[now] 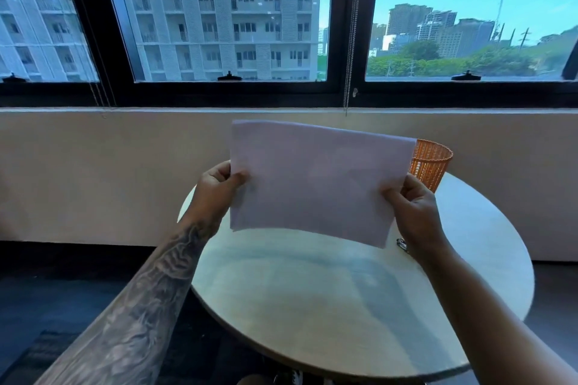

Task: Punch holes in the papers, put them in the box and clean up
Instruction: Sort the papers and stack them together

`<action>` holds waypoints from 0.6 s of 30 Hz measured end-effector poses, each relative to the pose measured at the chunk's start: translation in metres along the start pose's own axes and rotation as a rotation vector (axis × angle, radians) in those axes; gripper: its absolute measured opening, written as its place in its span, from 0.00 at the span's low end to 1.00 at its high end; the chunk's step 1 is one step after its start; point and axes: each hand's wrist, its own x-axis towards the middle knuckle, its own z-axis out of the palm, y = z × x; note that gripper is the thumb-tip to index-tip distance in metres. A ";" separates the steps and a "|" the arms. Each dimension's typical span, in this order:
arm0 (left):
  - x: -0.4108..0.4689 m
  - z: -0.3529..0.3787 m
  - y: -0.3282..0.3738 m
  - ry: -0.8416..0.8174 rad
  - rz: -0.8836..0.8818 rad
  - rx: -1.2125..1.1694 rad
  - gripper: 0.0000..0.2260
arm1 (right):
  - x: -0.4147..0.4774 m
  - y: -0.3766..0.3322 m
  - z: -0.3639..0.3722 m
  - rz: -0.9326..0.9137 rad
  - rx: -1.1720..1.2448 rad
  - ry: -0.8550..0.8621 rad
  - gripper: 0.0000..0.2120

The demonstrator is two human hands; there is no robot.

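Note:
A stack of white papers (316, 181) is held upright above the round table (344, 306), its long side horizontal. My left hand (219, 187) grips the left edge and my right hand (413, 209) grips the right edge, thumbs on the near face. Behind the right corner of the papers stands an orange mesh basket (433, 164) at the table's far right. A small dark metal object (402, 244), perhaps the hole punch, peeks out under my right wrist and is mostly hidden.
The table stands close to a beige wall under a wide black-framed window. Blind cords (349, 40) hang down in front of the glass. Dark floor surrounds the table on the left and near side.

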 end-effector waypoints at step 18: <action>-0.025 0.009 -0.067 0.204 -0.113 0.051 0.10 | -0.029 0.047 0.012 0.186 0.021 0.051 0.13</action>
